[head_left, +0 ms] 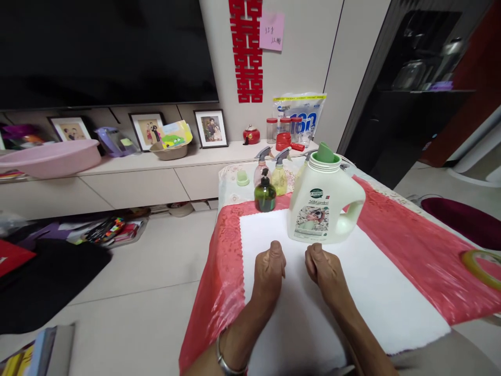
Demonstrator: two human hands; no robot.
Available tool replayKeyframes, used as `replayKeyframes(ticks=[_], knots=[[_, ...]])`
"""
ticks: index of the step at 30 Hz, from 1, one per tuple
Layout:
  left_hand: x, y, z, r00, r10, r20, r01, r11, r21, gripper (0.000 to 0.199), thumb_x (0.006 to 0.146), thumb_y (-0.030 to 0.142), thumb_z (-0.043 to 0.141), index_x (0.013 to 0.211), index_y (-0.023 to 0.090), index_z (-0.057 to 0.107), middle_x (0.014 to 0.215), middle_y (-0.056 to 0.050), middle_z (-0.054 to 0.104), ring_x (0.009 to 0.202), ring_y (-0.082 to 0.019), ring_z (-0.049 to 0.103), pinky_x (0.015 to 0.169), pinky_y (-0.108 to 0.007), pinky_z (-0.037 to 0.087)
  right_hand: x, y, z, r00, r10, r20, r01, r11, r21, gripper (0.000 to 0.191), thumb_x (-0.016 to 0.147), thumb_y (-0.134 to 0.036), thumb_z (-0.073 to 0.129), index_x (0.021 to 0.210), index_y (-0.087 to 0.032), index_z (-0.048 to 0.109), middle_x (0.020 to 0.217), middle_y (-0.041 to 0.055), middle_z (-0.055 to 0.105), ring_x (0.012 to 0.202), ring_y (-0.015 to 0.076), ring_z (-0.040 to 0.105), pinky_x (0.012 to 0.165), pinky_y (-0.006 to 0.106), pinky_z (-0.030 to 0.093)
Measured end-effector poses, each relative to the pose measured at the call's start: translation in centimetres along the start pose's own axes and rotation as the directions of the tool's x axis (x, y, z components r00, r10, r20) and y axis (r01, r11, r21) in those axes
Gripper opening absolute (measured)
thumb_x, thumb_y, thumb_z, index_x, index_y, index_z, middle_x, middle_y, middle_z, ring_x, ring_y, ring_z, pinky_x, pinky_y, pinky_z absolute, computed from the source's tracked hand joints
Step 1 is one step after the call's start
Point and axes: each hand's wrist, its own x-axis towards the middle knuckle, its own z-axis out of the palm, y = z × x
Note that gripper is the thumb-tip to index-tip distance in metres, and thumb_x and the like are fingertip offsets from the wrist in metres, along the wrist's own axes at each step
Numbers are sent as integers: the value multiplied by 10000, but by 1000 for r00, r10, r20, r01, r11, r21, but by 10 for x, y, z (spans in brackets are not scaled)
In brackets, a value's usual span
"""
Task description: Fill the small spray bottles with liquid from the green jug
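My left hand [270, 271] is closed in a loose fist, thumb on top, over a white cloth [376, 292]. My right hand [324, 269] makes a similar fist a short way to its right, and nothing shows in either one. Just beyond them a large pale-green detergent jug [313, 209] stands upright on the cloth, uncapped, with a green spout [325, 154] in its mouth. Left of the jug are a green pump bottle [265, 197], a yellow spray bottle [279, 177] and a pink spray bottle [262, 169]. A light-green cap [242, 178] sits farther left.
A red covering [227, 250] lies under the cloth on the table. A roll of tape [481, 267] rests at the right edge. Behind, a low cabinet [148, 180] carries framed photos, a pink basin [58, 159], red-lidded jars and a large plastic bag [313, 112].
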Motion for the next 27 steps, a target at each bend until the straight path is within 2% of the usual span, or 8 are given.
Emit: replayKeyframes(ticks=[27], knots=[[-4, 2, 2, 1000, -7, 24, 7, 999, -33, 705, 916, 758, 259, 452, 245, 390, 468, 3, 401, 513, -159, 424, 578, -322, 338, 0, 6, 4, 1000, 0, 6, 0, 1000, -9, 745, 925, -806, 315, 564, -155, 358, 532, 1, 313, 520, 78, 304, 531, 239, 234]])
